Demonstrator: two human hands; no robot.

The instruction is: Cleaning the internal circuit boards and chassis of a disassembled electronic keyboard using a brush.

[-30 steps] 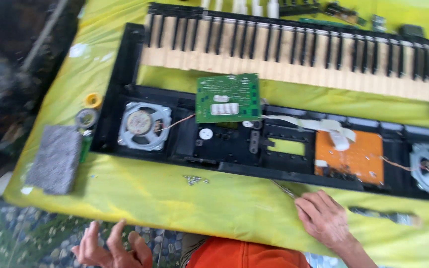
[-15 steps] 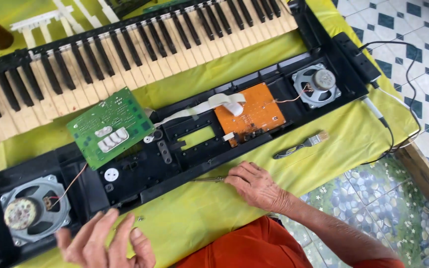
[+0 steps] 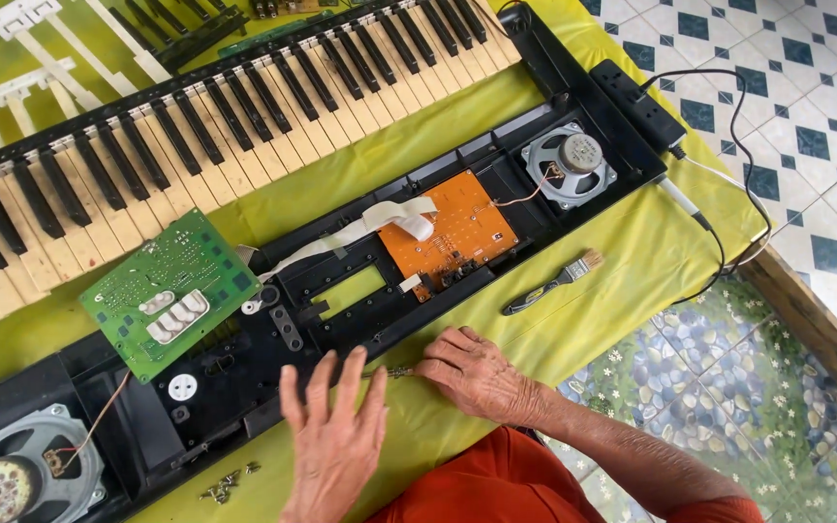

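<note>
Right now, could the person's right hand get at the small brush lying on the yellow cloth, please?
Probably yes: the right hand rests on the yellow cloth, and only bare cloth lies between it and the brush.

Yellow-green cloth [image 3: 632, 281] as ground cover; right of it, blue-and-white diamond floor tiles [image 3: 806, 116], wooden edge strip [image 3: 816, 329], pebble-patterned mat [image 3: 709, 387].

A makeshift home repair spot: an opened electronic keyboard [image 3: 273, 126] lies on a yellow-green cloth [image 3: 632, 281] over a tiled floor [image 3: 787, 107] (blue-and-white diamonds), circuit boards and speakers exposed.
</note>
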